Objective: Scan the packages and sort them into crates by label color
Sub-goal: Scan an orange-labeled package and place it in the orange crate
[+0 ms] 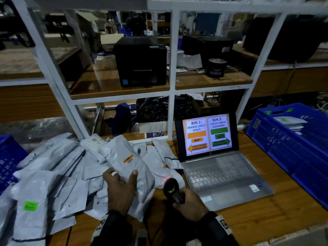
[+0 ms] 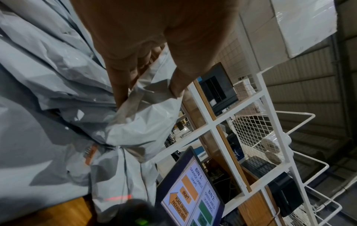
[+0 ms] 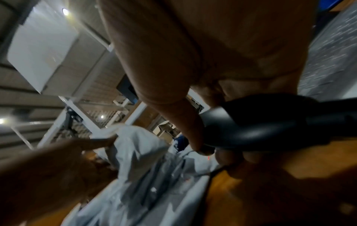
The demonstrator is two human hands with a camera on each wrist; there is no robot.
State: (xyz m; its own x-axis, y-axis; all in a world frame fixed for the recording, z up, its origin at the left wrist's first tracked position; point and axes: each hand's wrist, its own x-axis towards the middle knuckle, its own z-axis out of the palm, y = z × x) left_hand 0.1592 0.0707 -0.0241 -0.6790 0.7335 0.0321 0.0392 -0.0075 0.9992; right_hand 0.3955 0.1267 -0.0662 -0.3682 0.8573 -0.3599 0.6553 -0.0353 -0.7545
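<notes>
Two hands are working low in the head view: the left hand (image 1: 119, 189) is pinching an orange-labelled package (image 1: 124, 159) above the pile while the right hand (image 1: 190, 203) is gripping the scanner (image 1: 171, 189), whose beam likely needs raising onto the label.

Grey poly package (image 1: 124, 162) with an orange label (image 1: 128, 158) facing up, tilted above the heap of grey packages (image 1: 53, 174) on the desk. Black scanner (image 1: 173, 191) has a green light on. Blue crates left (image 1: 7, 160) and right (image 1: 291, 139).
</notes>
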